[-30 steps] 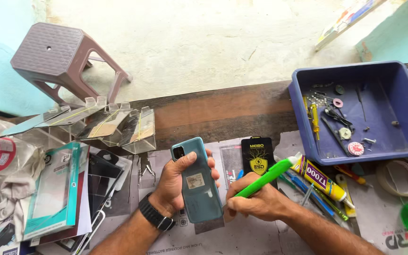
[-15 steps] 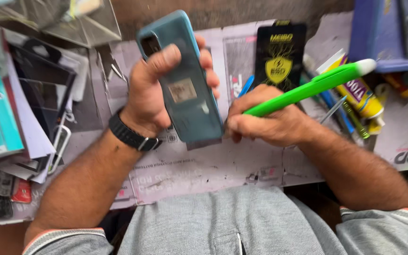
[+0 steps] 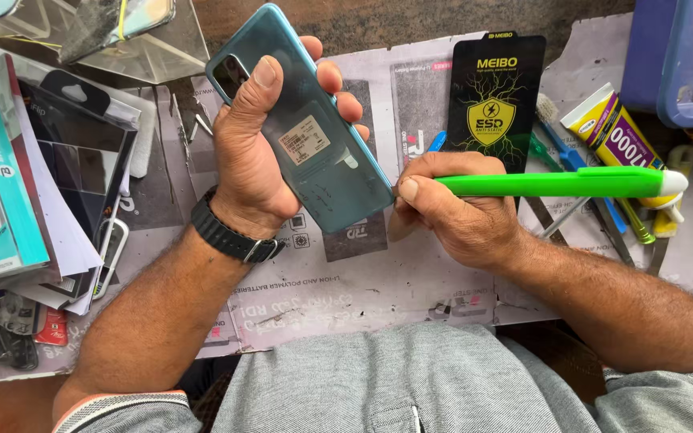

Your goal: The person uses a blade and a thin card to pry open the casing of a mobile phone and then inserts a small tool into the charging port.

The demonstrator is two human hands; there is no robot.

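My left hand point(image 3: 258, 160) grips a teal smartphone point(image 3: 314, 136) with its back cover facing up and a small white sticker on it. A black watch sits on that wrist. My right hand point(image 3: 459, 212) holds a bright green pen-shaped tool point(image 3: 555, 183) that lies almost level. The tool's tip meets the phone's right edge near its lower corner. Both hands hover over a printed work mat point(image 3: 378, 281) on the bench.
A black flat packet with a yellow shield point(image 3: 495, 100) lies behind my right hand. A glue tube point(image 3: 615, 132) and several hand tools lie at the right, below a blue tray point(image 3: 683, 64). Stacked phone-case packages point(image 3: 34, 184) fill the left. Clear plastic covers point(image 3: 114, 32) lie top left.
The view has tilted down and closed in on my hands. The phone stays in my left hand; the green tool's tip has come against the phone's edge.
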